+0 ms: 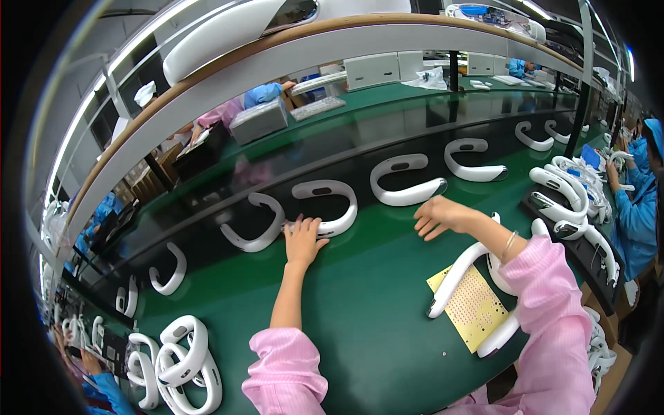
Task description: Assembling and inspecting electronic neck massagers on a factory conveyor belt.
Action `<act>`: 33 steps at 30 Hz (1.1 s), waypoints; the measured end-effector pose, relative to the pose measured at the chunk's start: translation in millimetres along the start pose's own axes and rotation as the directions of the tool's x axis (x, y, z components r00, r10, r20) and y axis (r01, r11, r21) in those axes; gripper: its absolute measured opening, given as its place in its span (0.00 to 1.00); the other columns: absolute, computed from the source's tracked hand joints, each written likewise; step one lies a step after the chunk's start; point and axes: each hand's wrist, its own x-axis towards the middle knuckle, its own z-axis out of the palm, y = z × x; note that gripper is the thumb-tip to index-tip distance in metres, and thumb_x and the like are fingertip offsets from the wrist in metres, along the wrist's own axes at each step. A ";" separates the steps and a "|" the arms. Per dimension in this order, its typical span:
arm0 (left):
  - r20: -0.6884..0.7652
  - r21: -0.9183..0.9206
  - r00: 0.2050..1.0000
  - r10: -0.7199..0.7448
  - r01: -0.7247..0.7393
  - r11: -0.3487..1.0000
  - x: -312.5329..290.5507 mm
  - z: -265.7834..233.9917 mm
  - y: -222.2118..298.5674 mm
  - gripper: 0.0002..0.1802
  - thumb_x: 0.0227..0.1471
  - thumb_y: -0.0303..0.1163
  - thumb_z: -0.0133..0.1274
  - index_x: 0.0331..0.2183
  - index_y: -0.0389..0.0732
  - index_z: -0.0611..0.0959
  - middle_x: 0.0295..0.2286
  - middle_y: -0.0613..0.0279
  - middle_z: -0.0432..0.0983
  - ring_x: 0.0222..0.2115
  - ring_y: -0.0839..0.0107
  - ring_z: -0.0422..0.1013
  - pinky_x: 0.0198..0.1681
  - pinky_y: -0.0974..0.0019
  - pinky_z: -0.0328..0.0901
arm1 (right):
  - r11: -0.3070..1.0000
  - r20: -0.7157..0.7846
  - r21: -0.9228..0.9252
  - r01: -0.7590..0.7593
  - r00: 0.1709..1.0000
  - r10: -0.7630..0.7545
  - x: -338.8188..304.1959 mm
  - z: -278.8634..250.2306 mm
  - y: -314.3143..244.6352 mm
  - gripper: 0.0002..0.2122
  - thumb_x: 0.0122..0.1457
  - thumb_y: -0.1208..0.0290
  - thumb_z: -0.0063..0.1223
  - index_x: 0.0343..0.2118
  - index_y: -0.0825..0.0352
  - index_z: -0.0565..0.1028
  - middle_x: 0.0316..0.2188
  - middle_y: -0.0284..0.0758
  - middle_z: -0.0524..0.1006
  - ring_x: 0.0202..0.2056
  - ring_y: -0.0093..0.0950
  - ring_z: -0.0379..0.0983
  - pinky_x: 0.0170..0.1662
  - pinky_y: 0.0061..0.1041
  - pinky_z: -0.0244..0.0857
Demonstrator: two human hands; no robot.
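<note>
My left hand [302, 242] reaches forward, fingers spread, and rests its fingertips on the lower arm of a white C-shaped neckband device [346, 207]. My right hand [445, 216] hovers above the green table with loosely parted fingers and nothing visible in them. Just beyond it lies another white neckband [400, 197]. Under my right forearm, a further white neckband [458, 282] partly covers a yellow sheet dotted with small round marks [477, 315]. My right sleeve hides part of the white pieces there.
More neckbands stand in a row along the green table [366, 311], including one at left [169, 270]. A pile of neckbands [190, 360] lies near left; a black tray [595, 263] holds several at right. A shelf [332, 28] spans overhead. Co-workers in blue [633, 214] sit at both sides.
</note>
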 end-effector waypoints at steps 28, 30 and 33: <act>0.227 -0.283 0.967 -0.120 -0.053 -0.958 -230.0 -208.6 158.9 0.20 0.55 0.42 0.34 0.39 0.33 0.65 0.24 0.53 0.66 0.18 0.61 0.66 0.19 0.59 0.64 | 0.854 -0.114 0.389 0.346 0.938 -0.328 -210.1 146.2 53.7 0.20 0.56 0.64 0.47 0.48 0.69 0.60 0.28 0.33 0.68 0.23 0.19 0.67 0.26 0.20 0.65; 0.264 -0.248 0.955 -0.131 -0.064 -0.967 -229.4 -208.3 160.0 0.20 0.55 0.42 0.34 0.38 0.33 0.65 0.24 0.52 0.66 0.17 0.60 0.66 0.19 0.59 0.64 | 0.856 -0.112 0.397 0.331 0.943 -0.313 -211.2 146.2 52.8 0.20 0.56 0.64 0.47 0.48 0.69 0.60 0.28 0.33 0.69 0.23 0.19 0.67 0.26 0.20 0.65; 0.328 -0.253 0.936 -0.129 -0.045 -0.966 -223.6 -220.3 162.7 0.20 0.54 0.41 0.34 0.38 0.32 0.65 0.24 0.50 0.67 0.17 0.58 0.68 0.18 0.58 0.65 | 0.852 -0.065 0.459 0.251 0.966 -0.250 -207.2 145.0 53.7 0.19 0.57 0.63 0.47 0.46 0.69 0.61 0.28 0.34 0.69 0.24 0.20 0.68 0.28 0.20 0.66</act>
